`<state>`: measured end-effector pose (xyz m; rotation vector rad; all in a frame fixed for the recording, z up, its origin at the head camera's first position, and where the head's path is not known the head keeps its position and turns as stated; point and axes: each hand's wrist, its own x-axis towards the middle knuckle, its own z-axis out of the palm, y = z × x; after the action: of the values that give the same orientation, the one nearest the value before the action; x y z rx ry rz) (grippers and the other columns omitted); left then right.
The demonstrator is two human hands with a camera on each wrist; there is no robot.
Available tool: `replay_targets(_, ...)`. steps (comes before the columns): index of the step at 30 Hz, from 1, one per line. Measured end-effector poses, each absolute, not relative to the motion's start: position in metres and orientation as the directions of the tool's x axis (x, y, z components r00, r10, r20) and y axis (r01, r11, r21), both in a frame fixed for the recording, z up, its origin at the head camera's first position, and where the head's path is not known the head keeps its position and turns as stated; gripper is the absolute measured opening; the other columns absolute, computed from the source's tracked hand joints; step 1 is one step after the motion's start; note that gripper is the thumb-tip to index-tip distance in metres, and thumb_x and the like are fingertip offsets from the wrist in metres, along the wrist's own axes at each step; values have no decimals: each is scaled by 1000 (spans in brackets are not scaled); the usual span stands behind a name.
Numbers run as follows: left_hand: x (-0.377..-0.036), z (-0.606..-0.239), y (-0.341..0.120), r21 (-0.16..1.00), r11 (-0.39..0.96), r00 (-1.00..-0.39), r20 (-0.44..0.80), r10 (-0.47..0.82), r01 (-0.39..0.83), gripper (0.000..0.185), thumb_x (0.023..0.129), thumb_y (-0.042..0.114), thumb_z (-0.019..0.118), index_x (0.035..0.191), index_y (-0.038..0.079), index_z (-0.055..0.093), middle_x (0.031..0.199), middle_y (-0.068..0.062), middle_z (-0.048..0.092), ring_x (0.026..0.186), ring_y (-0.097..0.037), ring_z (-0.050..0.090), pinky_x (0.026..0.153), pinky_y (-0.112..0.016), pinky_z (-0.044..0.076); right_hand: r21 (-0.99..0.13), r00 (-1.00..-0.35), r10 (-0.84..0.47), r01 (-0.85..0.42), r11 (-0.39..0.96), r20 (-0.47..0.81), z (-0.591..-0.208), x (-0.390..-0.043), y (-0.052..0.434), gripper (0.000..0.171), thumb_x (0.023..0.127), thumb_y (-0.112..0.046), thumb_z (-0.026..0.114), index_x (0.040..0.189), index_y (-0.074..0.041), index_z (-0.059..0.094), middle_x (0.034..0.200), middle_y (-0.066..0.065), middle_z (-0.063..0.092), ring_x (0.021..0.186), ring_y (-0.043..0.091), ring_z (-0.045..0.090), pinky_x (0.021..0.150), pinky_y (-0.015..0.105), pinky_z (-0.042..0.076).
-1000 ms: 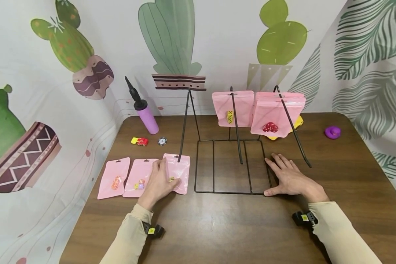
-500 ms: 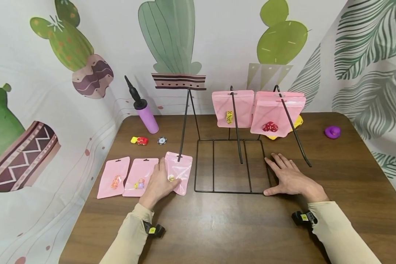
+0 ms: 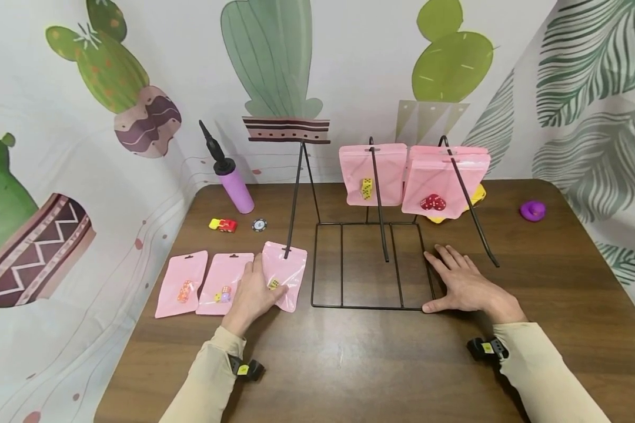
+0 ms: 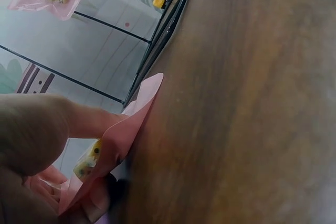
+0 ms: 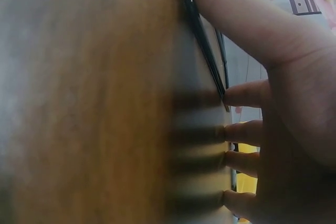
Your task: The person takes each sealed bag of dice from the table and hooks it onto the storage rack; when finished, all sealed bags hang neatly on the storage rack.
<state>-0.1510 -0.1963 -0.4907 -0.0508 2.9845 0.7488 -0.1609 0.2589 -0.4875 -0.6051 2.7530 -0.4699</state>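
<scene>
My left hand point(image 3: 251, 294) pinches a pink zip pouch point(image 3: 292, 271) by its left side, thumb in front and fingers behind. Yellow dice point(image 4: 88, 161) show inside it. The pouch leans to the right, its top hole overlapping the tip of the left hook point(image 3: 294, 202) in the head view. My right hand point(image 3: 465, 289) lies spread on the table, its thumb and index fingertip at the right side of the black wire rack point(image 3: 373, 308). On the rack's middle hook hangs a pouch with yellow dice point(image 3: 367, 189); pouches with red dice point(image 3: 433, 203) in front hang on the right one.
Two more pink pouches, one with orange dice point(image 3: 186, 291) and one with mixed dice point(image 3: 223, 295), lie left of my left hand. Behind them are a toy car point(image 3: 223, 225), a poker chip point(image 3: 259, 225) and a purple pump point(image 3: 235, 189). A purple duck point(image 3: 532, 211) sits far right.
The pouch in my left hand has tilted and shifted slightly away from me, its top moving up around the left hook's tip. My right hand has stayed in place.
</scene>
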Motion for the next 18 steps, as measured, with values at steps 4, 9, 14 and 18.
replay_targets(4,-149,-492,-197,478,878,-999,-48,-18,-39,104,74,36,82,149,-5,23,132,-28,43,105,-40,55,95,-52,48,-364,-872,-444,-352,862,-207,-487,-162,258,124,64,-75,71,152,-1,24,157,31,12,143,52,9,108,73,10)
replay_targets(9,-148,-492,-198,491,871,-999,-36,-15,-31,105,73,35,82,150,-5,23,132,-28,44,108,-40,56,97,-52,47,-367,-872,-441,-348,863,-212,-486,-162,259,124,64,-75,71,152,-2,24,157,31,12,143,52,8,108,73,9)
replay_targets(14,-145,-488,-198,506,863,-1000,-13,10,2,104,74,34,83,150,-4,23,138,-28,41,120,-43,51,104,-53,42,-385,-871,-441,-339,858,-216,-487,-161,259,123,65,-73,73,152,-1,23,157,31,11,143,52,7,108,73,8)
replay_targets(18,-142,-481,-195,516,855,-999,26,40,48,103,74,34,82,151,-2,24,140,-27,41,124,-42,50,106,-53,40,-387,-870,-443,-340,857,-216,-488,-162,259,123,65,-71,73,152,-1,23,157,32,11,143,52,7,107,73,9)
